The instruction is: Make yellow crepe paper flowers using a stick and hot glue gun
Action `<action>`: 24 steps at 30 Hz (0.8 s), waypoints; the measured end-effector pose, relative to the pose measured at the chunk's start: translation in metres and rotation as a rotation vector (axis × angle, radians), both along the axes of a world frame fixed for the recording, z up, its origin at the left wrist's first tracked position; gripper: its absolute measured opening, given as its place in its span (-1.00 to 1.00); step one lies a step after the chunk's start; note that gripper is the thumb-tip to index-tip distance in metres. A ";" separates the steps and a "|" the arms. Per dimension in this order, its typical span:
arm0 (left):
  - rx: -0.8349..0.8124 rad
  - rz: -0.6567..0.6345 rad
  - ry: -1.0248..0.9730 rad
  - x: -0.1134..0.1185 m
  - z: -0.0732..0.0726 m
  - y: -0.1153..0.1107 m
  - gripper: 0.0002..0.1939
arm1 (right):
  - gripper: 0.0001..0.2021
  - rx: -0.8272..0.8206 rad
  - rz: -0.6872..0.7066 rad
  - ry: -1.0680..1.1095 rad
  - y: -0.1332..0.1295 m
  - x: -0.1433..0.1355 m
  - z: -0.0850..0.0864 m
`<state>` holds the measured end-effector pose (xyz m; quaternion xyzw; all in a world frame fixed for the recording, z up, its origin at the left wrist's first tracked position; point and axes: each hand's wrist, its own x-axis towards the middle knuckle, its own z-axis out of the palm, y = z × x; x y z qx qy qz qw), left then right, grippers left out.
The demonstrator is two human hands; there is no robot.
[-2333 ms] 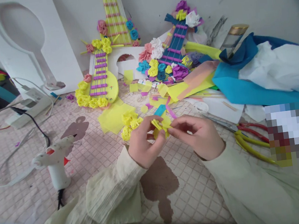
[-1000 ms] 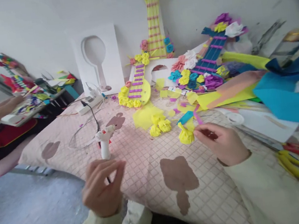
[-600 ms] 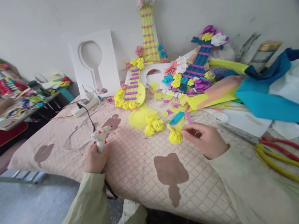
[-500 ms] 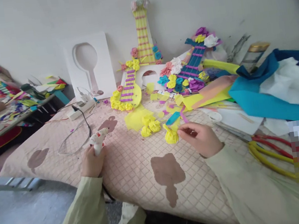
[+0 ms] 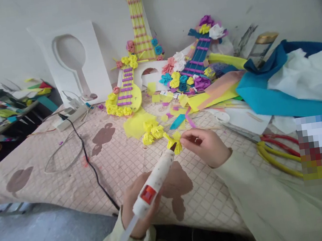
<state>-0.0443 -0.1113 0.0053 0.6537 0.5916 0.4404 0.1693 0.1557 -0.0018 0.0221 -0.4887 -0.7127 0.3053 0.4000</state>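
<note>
In my left hand (image 5: 138, 206) is a white hot glue gun (image 5: 156, 178) with an orange-red switch and a glue stick coming out of its back end. Its dark nozzle reaches the yellow crepe paper flower (image 5: 175, 140), overlapping it in view; I cannot tell whether they touch. My right hand (image 5: 207, 146) pinches that flower's edge between thumb and fingers. Just beyond lies a cluster of yellow paper flowers (image 5: 153, 132) beside a flat yellow sheet (image 5: 133, 126). A teal paper strip (image 5: 177, 122) rests behind the held flower.
Decorated paper guitars (image 5: 129, 89) lean by the wall, near a white foam board (image 5: 93, 58) with a cut-out. A power strip (image 5: 71, 117) and black cord (image 5: 87, 158) lie left. Scissors (image 5: 272, 157) and blue paper (image 5: 282, 96) occupy the right.
My left hand has brought the glue gun rightward from the table's left side up to the yellow flower. My right hand keeps its pinch on the flower. The view has shifted somewhat.
</note>
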 end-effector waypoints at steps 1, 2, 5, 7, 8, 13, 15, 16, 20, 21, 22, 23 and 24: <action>-0.005 -0.018 0.014 0.003 0.000 0.003 -0.81 | -0.89 0.004 0.004 -0.009 0.000 0.000 0.000; -0.019 -0.027 0.030 0.005 0.000 0.005 -0.83 | -0.89 0.008 0.009 -0.015 0.000 0.000 0.000; -0.062 -0.020 0.086 0.009 0.001 0.010 -0.86 | -0.89 0.017 0.015 -0.026 -0.001 0.000 0.000; -0.076 -0.012 0.109 0.010 -0.001 0.010 -0.86 | -0.90 0.023 0.020 -0.031 0.000 -0.001 0.001; -0.080 -0.012 0.115 0.009 -0.002 0.011 -0.86 | -0.91 0.026 0.021 -0.036 0.000 -0.002 0.001; -0.096 -0.053 0.125 0.004 -0.009 0.012 -0.84 | -0.90 0.033 0.003 -0.055 0.001 -0.002 0.003; -0.101 -0.053 0.132 0.003 -0.011 0.012 -0.85 | -0.90 0.034 -0.005 -0.055 0.001 -0.002 0.004; -0.106 -0.052 0.130 0.003 -0.011 0.012 -0.86 | -0.90 0.033 -0.006 -0.056 0.001 -0.002 0.004; -0.134 -0.038 0.102 0.004 -0.013 0.012 -0.86 | -0.90 0.027 -0.006 -0.056 0.001 -0.002 0.004; -0.137 -0.031 0.098 0.004 -0.013 0.012 -0.86 | -0.90 0.025 -0.005 -0.054 0.001 -0.002 0.004; -0.140 -0.024 0.094 0.004 -0.013 0.012 -0.85 | -0.90 0.023 -0.004 -0.053 0.001 -0.002 0.004; -0.143 -0.020 0.089 0.005 -0.013 0.011 -0.85 | -0.90 0.021 -0.001 -0.051 0.001 -0.002 0.004; -0.148 -0.018 0.084 0.005 -0.013 0.011 -0.86 | -0.90 0.019 0.002 -0.050 0.001 -0.002 0.004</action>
